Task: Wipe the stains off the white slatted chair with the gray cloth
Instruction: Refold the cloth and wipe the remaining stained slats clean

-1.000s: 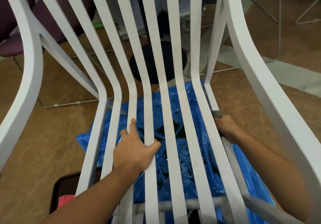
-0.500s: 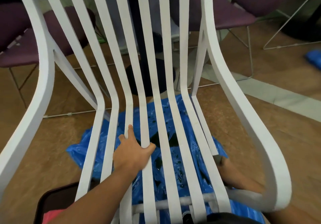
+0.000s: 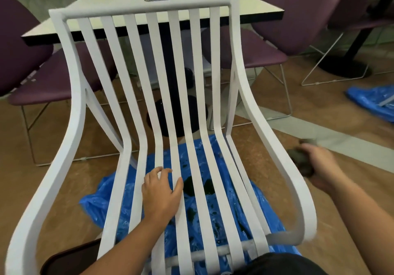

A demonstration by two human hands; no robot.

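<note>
the left hand (image 3: 162, 191) used to hook its fingers between the seat slats of the white slatted chair (image 3: 145, 8). now it just lies on top of them, loose and lightly spread, thumb along one slat, steadying more than gripping. the view has also pulled back, so the whole backrest shows, up to the top rail.

further right, the right hand (image 3: 319, 163) has come away from the outermost slat it was working a second ago. it now hangs outside the right armrest (image 3: 283, 168), clear of the chair, its fingers clenched round the bunched gray cloth (image 3: 300, 161). to me that looks like a break between strokes, perhaps to start on the armrest or refold the cloth.

i can't see any stains on the slats from here, so how much is left is unclear. the dark blotches are on the blue plastic sheet (image 3: 102, 198) under the seat. the right hand and cloth are blurred, and the seat's front edge is cut off below.
</note>
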